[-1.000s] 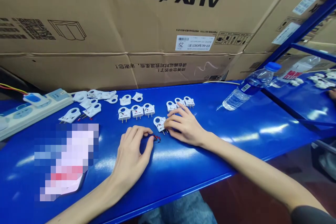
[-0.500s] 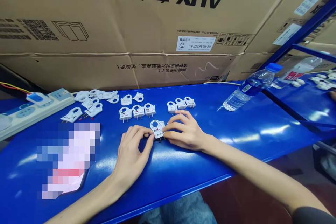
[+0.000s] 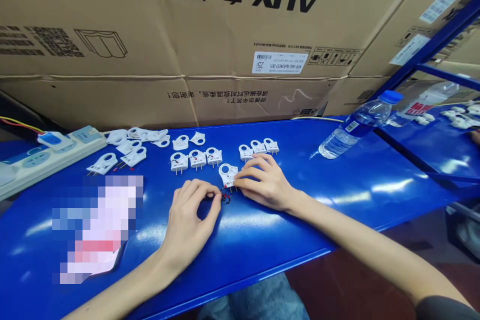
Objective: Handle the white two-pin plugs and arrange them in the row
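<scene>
My right hand [image 3: 264, 182] rests on the blue table [image 3: 337, 195] and pinches a white plug half [image 3: 227, 175] by its right edge, prongs pointing toward me. My left hand [image 3: 191, 215] lies beside it, thumb and forefinger pinched on a tiny red and black part [image 3: 225, 197] just below the plug half. Behind my hands stand two rows of white plug halves, three [image 3: 195, 159] in the middle and three [image 3: 258, 148] further right.
Loose white plug shells [image 3: 123, 147] lie at the back left next to a white and blue power strip [image 3: 45, 152]. A water bottle [image 3: 356, 122] lies on its side at the right. Large cardboard boxes [image 3: 210, 35] wall off the back. A blurred patch [image 3: 95, 227] lies at the left.
The plug half, pressed against my left fingertips half a second ago, has moved back up and away. The small red part shows again beside my left thumb.
</scene>
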### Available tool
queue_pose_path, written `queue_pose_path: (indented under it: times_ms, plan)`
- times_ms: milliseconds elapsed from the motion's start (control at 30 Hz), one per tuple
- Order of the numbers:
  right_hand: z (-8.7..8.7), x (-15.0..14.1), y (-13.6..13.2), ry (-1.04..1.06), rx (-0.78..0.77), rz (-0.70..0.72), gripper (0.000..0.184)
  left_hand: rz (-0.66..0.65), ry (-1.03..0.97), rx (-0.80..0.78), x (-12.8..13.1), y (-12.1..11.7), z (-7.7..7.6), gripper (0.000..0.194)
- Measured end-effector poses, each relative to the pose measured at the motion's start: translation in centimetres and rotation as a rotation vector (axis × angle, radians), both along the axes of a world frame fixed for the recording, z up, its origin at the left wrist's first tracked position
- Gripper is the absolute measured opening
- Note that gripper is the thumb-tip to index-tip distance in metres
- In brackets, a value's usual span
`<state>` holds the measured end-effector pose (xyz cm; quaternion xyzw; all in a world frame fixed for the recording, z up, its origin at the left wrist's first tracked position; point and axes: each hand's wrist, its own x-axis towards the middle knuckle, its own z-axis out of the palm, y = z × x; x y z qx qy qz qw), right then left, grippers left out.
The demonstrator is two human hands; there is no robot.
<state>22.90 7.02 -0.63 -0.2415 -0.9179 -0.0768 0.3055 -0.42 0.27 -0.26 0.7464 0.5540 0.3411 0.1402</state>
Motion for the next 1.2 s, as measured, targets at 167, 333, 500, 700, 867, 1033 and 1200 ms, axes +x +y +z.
queue_pose_path:
  times_ms: [167,333,500,700,867,1033,1200]
  plan:
    - [-0.5,0.3,1.1,0.112,-0.133,-0.146,0.013,-0.017,0.004,-0.001,0.0,0.0,-0.2,0.016]
    - [-1.0,0.1,2.2,0.153,-0.198,-0.199,0.014,-0.022,0.013,0.005,0.1,0.0,-0.2,0.016]
    - [-1.1,-0.8,3.0,0.075,-0.193,-0.224,0.018,-0.025,0.032,-0.017,0.1,0.1,-0.4,0.016]
    - [-1.3,-1.3,3.3,0.025,-0.188,-0.271,0.018,-0.025,0.053,-0.019,0.0,0.2,-0.5,0.017]
    - [-1.3,-1.4,3.1,0.055,-0.180,-0.297,0.017,-0.019,0.057,-0.024,0.1,0.1,-0.6,0.018]
    - [-1.1,-2.0,3.0,0.046,-0.178,-0.266,0.020,-0.016,0.060,-0.028,0.1,0.1,-0.6,0.017]
    - [-1.1,-3.7,3.2,0.006,-0.175,-0.252,0.033,-0.016,0.048,-0.034,0.1,0.0,-0.6,0.015]
